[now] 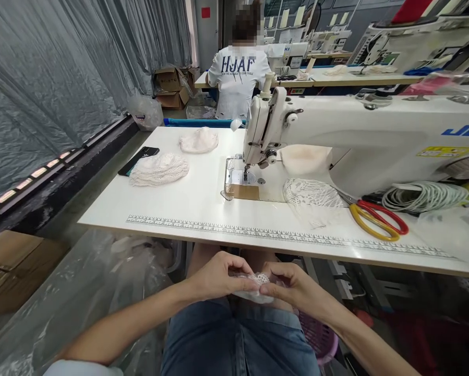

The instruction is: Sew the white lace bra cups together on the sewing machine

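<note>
Over my lap, below the table's front edge, my left hand [234, 277] and my right hand [285, 284] pinch a small bundle of white lace [262, 279] between thumbs and fingers. Part of the bundle looks sheer or like thin plastic; the fingers hide much of it. In front stands a white sewing machine [359, 122] with its needle and presser foot over a metal plate [250, 178]. White lace pieces [312, 194] lie right of the plate. A stack of lace-edged pieces [159, 169] and a pale cup-shaped piece [199, 141] rest on the left.
Scissors with red and yellow handles [375, 222] lie beside a coiled pale cord [425, 197] at the right. A dark phone [138, 161] sits at the left edge. A purple basket [322, 339] stands below. A person [240, 78] sits ahead, facing away. Cardboard boxes [19, 266] are at left.
</note>
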Tool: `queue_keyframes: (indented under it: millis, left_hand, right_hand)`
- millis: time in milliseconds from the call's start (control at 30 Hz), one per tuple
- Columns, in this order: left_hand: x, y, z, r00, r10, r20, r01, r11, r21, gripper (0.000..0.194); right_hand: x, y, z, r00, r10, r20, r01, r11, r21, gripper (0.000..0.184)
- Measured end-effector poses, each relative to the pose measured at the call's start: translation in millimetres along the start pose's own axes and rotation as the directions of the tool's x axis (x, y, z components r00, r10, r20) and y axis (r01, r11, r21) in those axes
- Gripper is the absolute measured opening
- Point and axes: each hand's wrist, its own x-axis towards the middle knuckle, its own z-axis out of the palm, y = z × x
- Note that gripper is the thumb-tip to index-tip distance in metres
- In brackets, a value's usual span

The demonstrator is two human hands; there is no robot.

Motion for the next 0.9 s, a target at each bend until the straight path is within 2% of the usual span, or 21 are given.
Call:
queue_keyframes:
  millis: [167, 333, 467, 700, 833, 900]
  left_hand:
    - [3, -6, 2.9, 1.000, 0.027, 0.008, -0.028, 0.994, 0.104, 0.037]
    - [8, -8, 8.0, 0.999, -0.014, -0.048, 0.018, 0.996, 0.090, 0.022]
    - [9, -7, 7.6, 0.998, -0.009, -0.066, 0.016, 0.994, 0.106, 0.018]
    - [4, -5, 7.3, 0.995, -0.056, -0.086, 0.064, 0.994, 0.093, 0.021]
    - [5, -8, 10.1, 0.990, -0.051, -0.135, 0.065, 0.992, 0.104, 0.025]
    - [6, -10, 10.4, 0.984, -0.059, -0.166, 0.074, 0.993, 0.088, 0.023]
  right_hand:
    - [1, 15, -3, 0.999, 0.037, -0.025, -0.035, 0.996, 0.080, 0.038]
    - [1, 18, -6, 1.000, 0.024, -0.014, -0.022, 0.997, 0.076, 0.036]
    - [3, 17, -5, 1.000, 0.013, -0.019, -0.011, 0.997, 0.079, 0.032]
    - [7, 15, -2, 1.000, -0.011, -0.021, 0.011, 1.000, 0.001, 0.034]
    - [11, 18, 2, 0.998, -0.038, -0.040, 0.035, 0.997, -0.075, 0.035]
    - [12, 19, 4, 1.000, -0.014, -0.022, 0.012, 0.996, -0.083, 0.034]
